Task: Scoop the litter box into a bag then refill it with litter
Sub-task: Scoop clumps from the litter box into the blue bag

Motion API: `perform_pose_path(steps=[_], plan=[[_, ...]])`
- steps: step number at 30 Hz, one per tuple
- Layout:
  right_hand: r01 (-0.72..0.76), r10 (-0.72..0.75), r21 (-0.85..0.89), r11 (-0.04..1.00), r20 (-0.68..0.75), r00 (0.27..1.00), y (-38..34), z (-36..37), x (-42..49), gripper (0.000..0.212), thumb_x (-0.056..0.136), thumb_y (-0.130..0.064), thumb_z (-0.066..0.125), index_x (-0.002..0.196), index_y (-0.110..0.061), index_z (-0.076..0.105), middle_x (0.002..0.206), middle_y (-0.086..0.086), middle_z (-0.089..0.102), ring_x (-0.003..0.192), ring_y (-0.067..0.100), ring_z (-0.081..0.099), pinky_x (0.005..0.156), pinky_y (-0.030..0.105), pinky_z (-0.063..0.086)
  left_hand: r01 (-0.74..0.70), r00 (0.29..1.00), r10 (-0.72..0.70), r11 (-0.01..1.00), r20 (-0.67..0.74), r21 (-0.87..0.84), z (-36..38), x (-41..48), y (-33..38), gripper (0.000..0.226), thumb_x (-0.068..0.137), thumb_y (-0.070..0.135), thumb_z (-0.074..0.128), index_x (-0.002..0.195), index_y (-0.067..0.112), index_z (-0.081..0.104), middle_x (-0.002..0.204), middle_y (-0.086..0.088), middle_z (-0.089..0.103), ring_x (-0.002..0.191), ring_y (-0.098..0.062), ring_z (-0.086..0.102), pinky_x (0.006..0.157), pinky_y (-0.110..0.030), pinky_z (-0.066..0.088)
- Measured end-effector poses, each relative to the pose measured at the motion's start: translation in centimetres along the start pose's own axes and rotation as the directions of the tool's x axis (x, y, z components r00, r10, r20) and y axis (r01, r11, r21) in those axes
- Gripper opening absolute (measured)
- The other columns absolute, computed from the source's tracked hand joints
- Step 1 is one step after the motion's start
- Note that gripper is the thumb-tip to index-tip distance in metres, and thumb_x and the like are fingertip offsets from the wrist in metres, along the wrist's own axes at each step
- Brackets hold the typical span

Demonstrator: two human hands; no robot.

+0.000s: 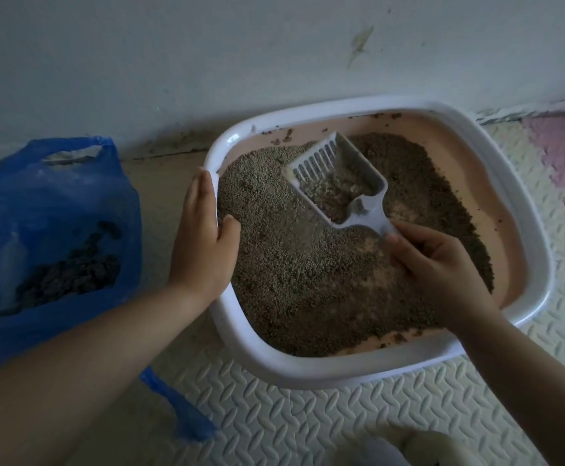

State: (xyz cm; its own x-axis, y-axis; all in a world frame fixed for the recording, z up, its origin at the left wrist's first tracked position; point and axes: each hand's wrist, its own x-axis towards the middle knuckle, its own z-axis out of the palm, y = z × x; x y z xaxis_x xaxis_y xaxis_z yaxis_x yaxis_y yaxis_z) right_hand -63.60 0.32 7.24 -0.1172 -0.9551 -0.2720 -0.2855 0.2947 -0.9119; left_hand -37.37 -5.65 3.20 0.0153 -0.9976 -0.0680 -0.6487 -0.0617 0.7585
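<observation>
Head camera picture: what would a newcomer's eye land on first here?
The big white-rimmed litter box fills the middle, against the wall, with grey-brown litter spread unevenly over its pink bottom. In it the right hand holds a pale slotted scoop with some litter in it, while the left hand holds the box's left rim. To the left sits a blue plastic bag with dark clumps inside.
</observation>
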Motion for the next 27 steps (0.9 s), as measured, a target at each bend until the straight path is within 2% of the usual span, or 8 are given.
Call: perform_pose_path(steps=[7, 10, 14, 17, 19, 23, 27], plan=[[-0.022, 0.022, -0.018, 1.000, -0.002, 1.000, -0.2, -0.1, -0.1, 0.026, 0.084, -0.042, 0.057, 0.106, -0.037, 0.070, 0.062, 0.010, 0.043, 0.052, 0.019, 0.032, 0.045, 0.024, 0.027, -0.017, 1.000, 0.017, 1.000, 0.005, 0.019, 0.1, 0.0, 0.1, 0.067, 0.097, 0.019, 0.040, 0.152, 0.024, 0.002, 0.158, 0.013, -0.001, 0.141, -0.003, 0.009, 0.102, -0.014, 0.015], [-0.082, 0.082, 0.007, 0.997, -0.043, 0.996, -0.1, -0.3, -0.2, 0.027, 0.087, -0.040, 0.057, 0.109, -0.031, 0.070, 0.061, 0.008, 0.044, 0.046, 0.013, 0.032, 0.043, 0.022, 0.028, -0.029, 1.000, 0.029, 0.999, -0.004, 0.034, 0.1, 0.0, 0.0, 0.068, 0.096, 0.019, 0.041, 0.152, 0.023, 0.003, 0.159, 0.012, -0.001, 0.142, -0.005, 0.009, 0.104, -0.016, 0.015], [-0.204, 0.200, -0.031, 0.979, -0.100, 0.975, 0.6, -0.5, -0.1, 0.016, 0.095, -0.033, 0.054, 0.099, -0.033, 0.069, 0.055, -0.004, 0.047, 0.041, 0.007, 0.033, 0.040, 0.018, 0.028, -0.044, 0.999, 0.043, 0.997, 0.010, 0.067, 0.2, 0.0, 0.1, 0.070, 0.097, 0.021, 0.042, 0.152, 0.025, 0.000, 0.158, 0.014, -0.004, 0.143, -0.007, 0.009, 0.103, -0.018, 0.017], [-0.300, 0.303, 0.046, 0.953, -0.129, 0.944, 1.3, -1.2, 0.2, 0.019, 0.096, -0.033, 0.052, 0.093, -0.033, 0.071, 0.055, -0.005, 0.047, 0.045, 0.010, 0.033, 0.046, 0.025, 0.027, -0.055, 0.998, 0.049, 0.967, 0.032, 0.248, 0.3, 0.0, 0.3, 0.074, 0.095, 0.025, 0.044, 0.151, 0.021, -0.003, 0.159, 0.009, -0.008, 0.145, -0.015, 0.008, 0.107, -0.026, 0.024], [-0.355, 0.360, 0.063, 0.933, -0.139, 0.922, 1.5, -1.9, 0.5, 0.021, 0.098, -0.026, 0.050, 0.097, -0.037, 0.068, 0.060, -0.001, 0.047, 0.048, 0.012, 0.035, 0.048, 0.026, 0.028, -0.073, 0.997, 0.054, 0.910, 0.058, 0.408, 0.3, 0.2, 0.5, 0.076, 0.094, 0.028, 0.044, 0.151, 0.013, -0.003, 0.159, -0.001, -0.009, 0.146, -0.021, 0.002, 0.115, -0.037, 0.021], [-0.458, 0.464, 0.082, 0.885, -0.117, 0.878, 1.5, -3.4, 1.1, 0.042, 0.096, -0.007, 0.043, 0.115, -0.044, 0.051, 0.064, 0.002, 0.049, 0.042, 0.007, 0.038, 0.034, 0.018, 0.030, -0.129, 0.991, 0.084, 0.786, 0.102, 0.605, 0.5, 0.6, 0.7, 0.076, 0.091, 0.028, 0.042, 0.149, -0.001, 0.002, 0.157, -0.018, -0.006, 0.145, -0.032, -0.001, 0.118, -0.042, 0.010], [-0.525, 0.544, 0.165, 0.835, -0.111, 0.831, 1.1, -3.9, 1.9, 0.034, 0.098, -0.008, 0.040, 0.118, -0.033, 0.052, 0.065, 0.003, 0.045, 0.038, 0.006, 0.032, 0.032, 0.016, 0.023, -0.160, 0.987, 0.099, 0.704, 0.128, 0.692, 0.7, 0.8, 0.6, 0.080, 0.089, 0.030, 0.044, 0.148, -0.004, 0.003, 0.156, -0.025, -0.004, 0.144, -0.039, 0.002, 0.117, -0.046, 0.010]])
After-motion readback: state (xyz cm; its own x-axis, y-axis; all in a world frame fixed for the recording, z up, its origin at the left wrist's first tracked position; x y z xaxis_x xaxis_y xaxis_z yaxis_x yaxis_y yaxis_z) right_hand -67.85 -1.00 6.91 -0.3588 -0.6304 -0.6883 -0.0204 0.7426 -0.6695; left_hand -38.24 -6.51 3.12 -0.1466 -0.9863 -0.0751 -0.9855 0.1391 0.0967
